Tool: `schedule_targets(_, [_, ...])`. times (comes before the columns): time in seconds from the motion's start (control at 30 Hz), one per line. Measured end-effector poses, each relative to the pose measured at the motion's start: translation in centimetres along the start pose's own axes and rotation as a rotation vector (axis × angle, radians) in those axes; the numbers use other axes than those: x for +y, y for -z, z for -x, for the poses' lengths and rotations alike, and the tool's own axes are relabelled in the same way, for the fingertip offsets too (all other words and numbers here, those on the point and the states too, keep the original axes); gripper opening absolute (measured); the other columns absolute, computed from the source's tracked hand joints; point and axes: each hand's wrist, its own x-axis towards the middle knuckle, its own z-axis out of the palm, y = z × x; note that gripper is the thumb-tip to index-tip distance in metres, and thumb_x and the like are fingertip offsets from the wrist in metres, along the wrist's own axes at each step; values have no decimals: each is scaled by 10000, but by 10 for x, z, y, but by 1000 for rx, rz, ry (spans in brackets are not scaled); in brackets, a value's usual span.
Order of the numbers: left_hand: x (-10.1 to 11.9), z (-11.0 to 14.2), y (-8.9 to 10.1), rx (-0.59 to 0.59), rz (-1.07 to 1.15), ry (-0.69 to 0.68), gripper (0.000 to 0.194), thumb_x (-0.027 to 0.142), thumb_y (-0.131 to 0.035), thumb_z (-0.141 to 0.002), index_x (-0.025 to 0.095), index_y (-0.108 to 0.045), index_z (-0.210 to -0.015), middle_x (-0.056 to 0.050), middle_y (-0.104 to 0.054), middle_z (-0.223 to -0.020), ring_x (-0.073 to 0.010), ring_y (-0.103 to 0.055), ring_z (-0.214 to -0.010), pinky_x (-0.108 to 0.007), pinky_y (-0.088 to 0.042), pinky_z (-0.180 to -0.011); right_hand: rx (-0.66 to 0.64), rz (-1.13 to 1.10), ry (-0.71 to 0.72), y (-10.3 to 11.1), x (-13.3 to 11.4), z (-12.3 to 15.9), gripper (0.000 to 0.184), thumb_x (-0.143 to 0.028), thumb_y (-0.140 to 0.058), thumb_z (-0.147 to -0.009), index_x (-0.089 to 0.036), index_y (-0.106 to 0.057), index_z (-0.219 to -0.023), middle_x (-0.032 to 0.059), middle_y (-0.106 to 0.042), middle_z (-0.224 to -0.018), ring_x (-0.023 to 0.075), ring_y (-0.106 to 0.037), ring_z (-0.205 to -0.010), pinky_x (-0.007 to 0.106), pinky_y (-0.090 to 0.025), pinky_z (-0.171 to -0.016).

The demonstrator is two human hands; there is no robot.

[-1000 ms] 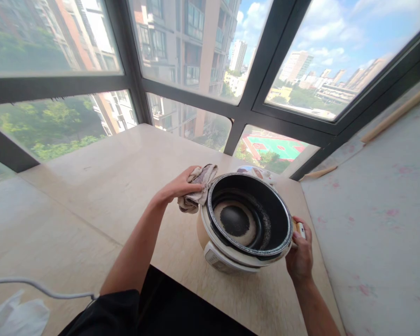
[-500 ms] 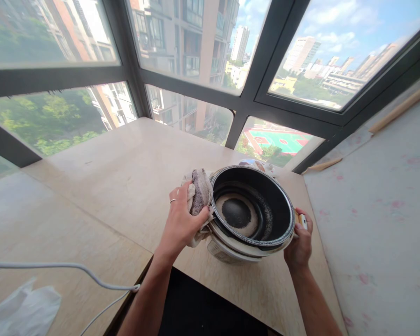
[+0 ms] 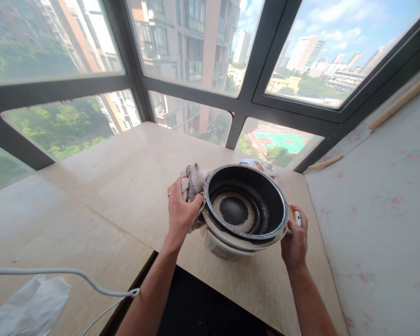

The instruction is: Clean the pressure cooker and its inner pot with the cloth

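A rice cooker (image 3: 227, 249) with a whitish body stands on the pale ledge, its lid not in view. Inside it sits a black inner pot (image 3: 269, 196) with a worn ring on its bottom. My left hand (image 3: 182, 207) is closed round a crumpled grey and beige cloth (image 3: 195, 179), pressed against the left side of the cooker by the rim. On the opposite side my right hand (image 3: 296, 238) grips the cooker's edge, where a small white and yellowish part shows between the fingers. My right fingertips are partly hidden.
The pale ledge (image 3: 119, 186) runs to framed windows. Behind the cooker lies a whitish printed item (image 3: 262, 166). A white cable (image 3: 73, 273) and a crumpled white plastic sheet (image 3: 31, 303) are at the lower left. Floral wallpaper (image 3: 378, 224) covers the right wall.
The rice cooker has shifted slightly left, with both hands moving along with it. The cloth stays in my left hand. The view has turned a little.
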Motion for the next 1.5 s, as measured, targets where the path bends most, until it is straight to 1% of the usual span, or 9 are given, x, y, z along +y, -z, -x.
schedule_targets(0.17, [-9,-25,-5,4,23,-3,545,269,-701,-723,224,-591,-1256,-94,-645,-1246,-279,-580,-1213,-453,-443,-1092,-36,44,24,6,0,-2,462,-410,-691,-757,-285,-612,-1194,-3,-609,-1100,144,-537,-833,246,-397,-680])
schedule_targets(0.4, [-28,-42,-4,-56,355,214,536,338,-749,-671,195,-620,-1171,-43,-695,-1063,-225,-670,-973,-349,-544,-881,-12,38,47,4,3,-3,449,-399,-672,-759,-285,-616,-1189,7,-602,-1169,166,-553,-911,273,-409,-753])
schedule_targets(0.6, [-27,13,12,-58,331,222,539,303,-724,-694,208,-607,-1211,-41,-686,-1097,-214,-670,-986,-340,-536,-913,21,14,48,3,6,-4,441,-384,-675,-737,-283,-636,-1165,-4,-615,-1143,157,-559,-906,270,-416,-765])
schedule_targets(0.83, [-31,83,44,-227,247,287,552,379,-711,-746,215,-597,-1261,-48,-705,-1108,-240,-695,-992,-352,-573,-882,2,43,93,2,4,-3,421,-388,-654,-765,-282,-627,-1172,-4,-615,-1137,158,-567,-907,267,-436,-759])
schedule_targets(0.9, [-29,94,51,-248,175,217,546,345,-674,-779,219,-582,-1302,-65,-692,-1186,-253,-686,-1070,-374,-568,-936,-1,39,85,2,3,-2,428,-393,-661,-767,-284,-624,-1179,-2,-610,-1159,153,-567,-902,262,-434,-754])
schedule_targets(1.03, [-21,96,64,-289,-104,-100,627,239,-635,-767,250,-559,-1389,-102,-539,-1487,-315,-553,-1345,-454,-496,-1091,-34,31,64,3,1,-2,444,-403,-666,-773,-289,-605,-1198,2,-607,-1150,151,-562,-875,258,-432,-732])
schedule_targets(1.2, [-6,87,78,-497,-331,-400,775,161,-592,-752,336,-470,-1497,-54,-413,-1621,-303,-583,-1333,-408,-562,-1014,-64,34,50,3,0,-2,448,-408,-666,-782,-289,-585,-1205,4,-597,-1089,149,-545,-844,261,-424,-726])
schedule_targets(1.3, [3,85,81,-613,-388,-440,812,178,-597,-754,341,-433,-1533,-52,-371,-1648,-300,-604,-1308,-385,-580,-979,-68,55,40,3,-1,-2,461,-418,-658,-781,-288,-572,-1214,6,-588,-1090,150,-540,-839,269,-418,-729])
schedule_targets(1.5, [19,65,79,-733,-700,-361,811,244,-600,-811,324,-365,-1583,-116,-271,-1685,-386,-624,-1228,-492,-599,-824,-78,48,39,4,-3,-2,481,-436,-660,-760,-289,-565,-1208,7,-588,-1100,167,-557,-902,294,-430,-785])
